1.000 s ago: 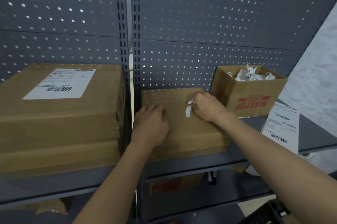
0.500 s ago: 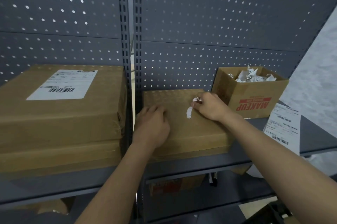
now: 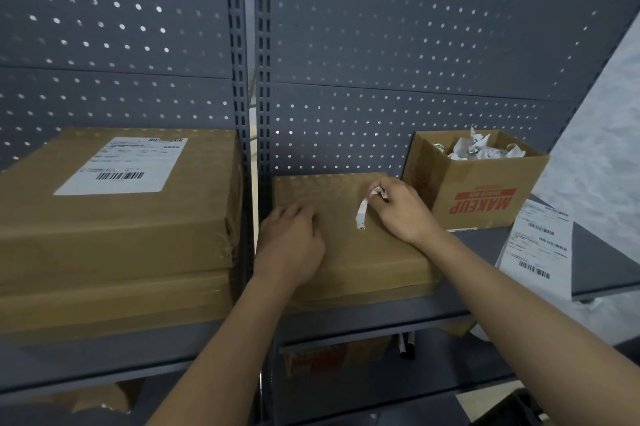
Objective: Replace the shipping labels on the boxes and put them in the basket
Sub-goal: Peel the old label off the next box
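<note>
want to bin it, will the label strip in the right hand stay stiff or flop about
Probably floppy: the strip hangs limp and twisted from the pinch of the right hand. Likely very light, being thin paper, so it may flutter when tossed. It might stick to the hand if adhesive remains; that cannot be seen.

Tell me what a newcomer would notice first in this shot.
The right hand pinches a torn label strip over the flat cardboard box on the middle shelf, while the left hand rests on that box. To the right, an open MAKEUP box holds crumpled label scraps. A labelled carton sits at left.
</note>
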Motion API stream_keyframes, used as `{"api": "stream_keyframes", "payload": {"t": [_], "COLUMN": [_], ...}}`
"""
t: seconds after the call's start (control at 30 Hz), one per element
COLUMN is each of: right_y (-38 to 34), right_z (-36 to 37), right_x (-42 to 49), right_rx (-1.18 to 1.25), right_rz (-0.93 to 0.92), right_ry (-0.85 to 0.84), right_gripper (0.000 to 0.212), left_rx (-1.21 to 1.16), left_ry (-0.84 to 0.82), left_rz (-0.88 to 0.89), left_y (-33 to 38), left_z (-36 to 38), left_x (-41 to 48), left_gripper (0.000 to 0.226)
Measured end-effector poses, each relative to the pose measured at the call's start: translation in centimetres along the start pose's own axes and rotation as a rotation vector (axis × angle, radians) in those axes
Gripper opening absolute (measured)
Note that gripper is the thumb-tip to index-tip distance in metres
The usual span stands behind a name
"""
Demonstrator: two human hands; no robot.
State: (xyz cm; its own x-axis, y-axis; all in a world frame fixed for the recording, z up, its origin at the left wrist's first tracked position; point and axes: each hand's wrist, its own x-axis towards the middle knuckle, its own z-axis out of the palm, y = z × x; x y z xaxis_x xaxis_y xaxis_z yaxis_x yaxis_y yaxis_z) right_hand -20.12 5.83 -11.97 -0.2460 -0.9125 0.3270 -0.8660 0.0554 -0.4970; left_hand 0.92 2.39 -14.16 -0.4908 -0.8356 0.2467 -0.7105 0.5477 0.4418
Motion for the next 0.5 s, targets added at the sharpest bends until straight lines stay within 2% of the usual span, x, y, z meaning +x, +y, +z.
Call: {"api": "stream_keyframes", "payload": {"t": [0.13, 0.27, 0.33, 0.5], "right_y": [-1.0, -1.2, -0.9, 0.0], "right_z": [-0.9, -1.6, -1.2, -0.1], "right_x": [-0.7, -1.0, -0.6, -0.3], "right_rx": [0.087, 0.134, 0.054, -0.088], "right_rz": [0.026, 0.028, 0.014, -0.034], "right_ry": [-0.064, -0.188, -0.199, -0.171], "right_gripper": [0.036, 0.033, 0.036, 0.024], "left_rx": [0.003, 0.001, 0.003, 0.008], "left_ry": [-0.001, 0.005, 0.005, 0.008], "left_rz": [0.007, 0.004, 0.007, 0.013], "left_y": [0.0, -0.1, -0.1, -0.1], "left_z": [0.0, 0.1, 0.1, 0.1], "left_x": [0.0, -0.1, 0.0, 0.0], "left_gripper": [0.044, 0.043, 0.043, 0.044]}}
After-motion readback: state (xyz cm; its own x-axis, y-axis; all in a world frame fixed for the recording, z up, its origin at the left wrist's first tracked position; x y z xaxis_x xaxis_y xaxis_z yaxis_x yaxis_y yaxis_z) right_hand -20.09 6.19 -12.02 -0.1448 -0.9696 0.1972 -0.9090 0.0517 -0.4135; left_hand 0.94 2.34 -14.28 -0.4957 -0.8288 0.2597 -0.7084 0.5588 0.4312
